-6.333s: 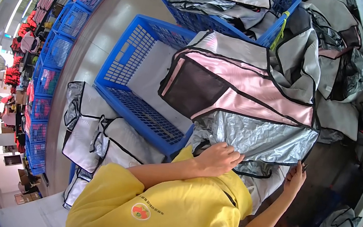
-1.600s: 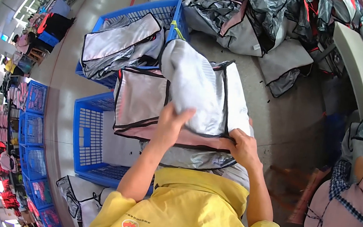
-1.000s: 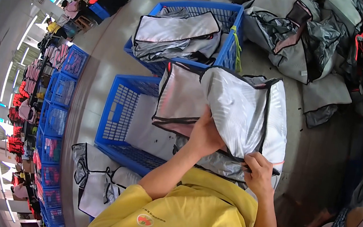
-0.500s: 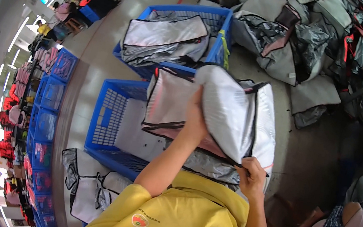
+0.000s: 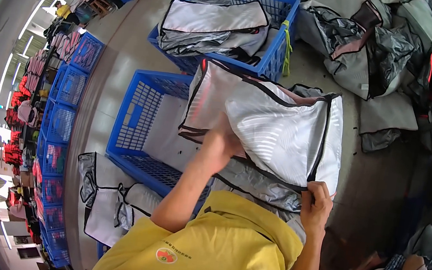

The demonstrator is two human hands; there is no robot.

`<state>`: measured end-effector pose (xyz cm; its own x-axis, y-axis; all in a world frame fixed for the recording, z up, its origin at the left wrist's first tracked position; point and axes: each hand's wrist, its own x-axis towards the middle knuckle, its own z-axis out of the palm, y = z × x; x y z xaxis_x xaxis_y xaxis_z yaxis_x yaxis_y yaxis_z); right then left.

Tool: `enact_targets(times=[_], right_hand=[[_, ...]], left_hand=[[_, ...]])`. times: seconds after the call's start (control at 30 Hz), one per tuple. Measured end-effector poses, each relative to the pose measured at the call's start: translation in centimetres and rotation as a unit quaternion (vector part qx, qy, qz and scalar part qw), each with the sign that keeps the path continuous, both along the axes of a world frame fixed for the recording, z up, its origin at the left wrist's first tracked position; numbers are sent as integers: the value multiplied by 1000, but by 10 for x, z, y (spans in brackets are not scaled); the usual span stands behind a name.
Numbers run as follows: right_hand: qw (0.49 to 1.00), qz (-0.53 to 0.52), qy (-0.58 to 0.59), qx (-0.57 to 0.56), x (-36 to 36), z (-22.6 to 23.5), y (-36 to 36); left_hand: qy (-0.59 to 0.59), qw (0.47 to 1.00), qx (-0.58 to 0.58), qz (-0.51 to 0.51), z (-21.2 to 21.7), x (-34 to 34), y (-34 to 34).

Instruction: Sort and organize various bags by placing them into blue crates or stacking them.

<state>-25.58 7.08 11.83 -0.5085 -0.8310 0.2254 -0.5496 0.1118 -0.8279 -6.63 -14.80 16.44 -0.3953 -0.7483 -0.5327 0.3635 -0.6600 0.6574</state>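
I hold a silver insulated bag (image 5: 283, 134) with black edging and a pinkish outer side, spread open over the near blue crate (image 5: 139, 123). My left hand (image 5: 220, 144) is pushed under its silver lining, fingers partly hidden by the fabric. My right hand (image 5: 318, 198) pinches the bag's black-trimmed lower right corner. My yellow sleeves fill the bottom of the view.
A second blue crate (image 5: 275, 37) farther away holds folded silver bags. A heap of grey and silver bags (image 5: 384, 54) lies at the upper right. Flat bags (image 5: 106, 197) lie on the floor at the lower left. Stacked blue crates (image 5: 70, 85) line the left aisle.
The bag was turned from its pink outer side to its silver lining and folded over. My left hand moved in under the lining; my right hand stayed at the lower corner.
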Motion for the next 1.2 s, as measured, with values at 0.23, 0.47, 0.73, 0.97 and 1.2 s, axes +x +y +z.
enact_targets(times=[0.23,0.47,0.73,0.97,1.2], right_hand=[[999,47,19,21,0,8,-3],[1000,20,21,-9,-4,5,-5],[990,21,-30,133,-33,12,-10],[994,53,45,82,-7,84,-119],[984,-85,-68,138,-57,-3,-113]], left_hand=[[203,971,47,-120,-44,9,-3],[245,943,41,-220,-16,20,-17],[-116,991,72,1,-49,56,101],[-230,930,-274,-89,-60,55,114],[-104,978,-182,-15,-47,51,111]])
